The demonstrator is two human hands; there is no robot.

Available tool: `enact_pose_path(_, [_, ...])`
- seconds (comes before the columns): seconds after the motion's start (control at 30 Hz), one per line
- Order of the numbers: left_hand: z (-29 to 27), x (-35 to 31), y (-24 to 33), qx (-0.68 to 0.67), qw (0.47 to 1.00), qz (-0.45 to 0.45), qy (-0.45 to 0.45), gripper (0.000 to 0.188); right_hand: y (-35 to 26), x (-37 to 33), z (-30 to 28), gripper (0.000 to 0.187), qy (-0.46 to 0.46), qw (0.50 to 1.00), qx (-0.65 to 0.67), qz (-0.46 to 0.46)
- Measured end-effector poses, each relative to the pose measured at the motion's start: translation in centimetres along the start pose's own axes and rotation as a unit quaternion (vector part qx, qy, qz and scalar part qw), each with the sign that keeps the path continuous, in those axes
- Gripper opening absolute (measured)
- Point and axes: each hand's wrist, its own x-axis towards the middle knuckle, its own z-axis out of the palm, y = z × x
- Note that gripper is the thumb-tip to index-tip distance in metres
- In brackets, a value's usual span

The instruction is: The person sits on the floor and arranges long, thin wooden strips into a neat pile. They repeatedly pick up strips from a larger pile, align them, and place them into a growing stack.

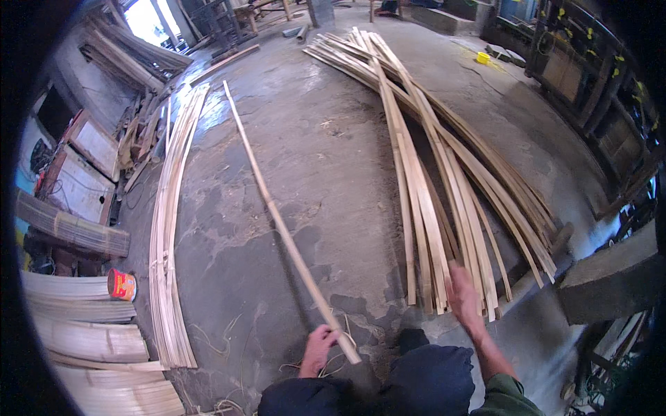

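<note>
Low in the middle, my left hand (321,349) is closed round the near end of a single long bamboo strip (283,232). That strip slants away up and left across the floor. To the right, my right hand (465,297) is over the near ends of a large heap of bamboo strips (430,215). Its fingers are blurred, and whether they grip a strip is not visible. The heap's strips fan out toward me and cross one another at the far end.
A narrow bundle of strips (170,229) lies on the floor at left. Beyond it are stacked bamboo slats (90,340) with a red tub (122,285). A concrete block (610,274) stands at right, and a yellow container (483,58) sits far right. Thin fibre scraps (225,333) litter the floor.
</note>
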Motion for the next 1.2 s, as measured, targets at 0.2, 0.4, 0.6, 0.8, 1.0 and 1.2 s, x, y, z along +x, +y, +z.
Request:
enact_pose_path(0.2, [7.5,0.7,0.7,0.019,0.979,-0.038,-0.199,0.032,-10.9,-1.8,12.9,0.027,-0.372,0.881,0.279,0.088])
enact_pose_path(0.4, [5.6,-0.3,1.3,0.067,0.975,-0.069,-0.199,0.031,-12.4,1.4,10.6,0.023,-0.22,0.889,0.365,0.165])
enact_pose_path(0.6, [2.8,-0.5,0.4,-0.034,0.989,-0.081,-0.122,0.028,-10.6,8.0,-1.7,0.046,-0.006,0.907,0.408,0.109])
enact_pose_path(0.8, [3.9,0.4,0.6,-0.011,0.987,-0.072,-0.143,0.03,-2.5,9.8,-5.7,0.042,0.033,0.972,0.21,0.095])
enact_pose_path(1.0, [4.5,0.5,1.0,0.02,0.983,-0.087,-0.16,0.033,4.9,13.3,-9.0,0.041,0.083,0.99,0.077,0.087])
enact_pose_path(1.2, [4.9,0.2,0.9,0.056,0.984,-0.085,-0.147,0.031,17.0,15.2,-11.3,0.04,0.113,0.993,-0.014,0.04])
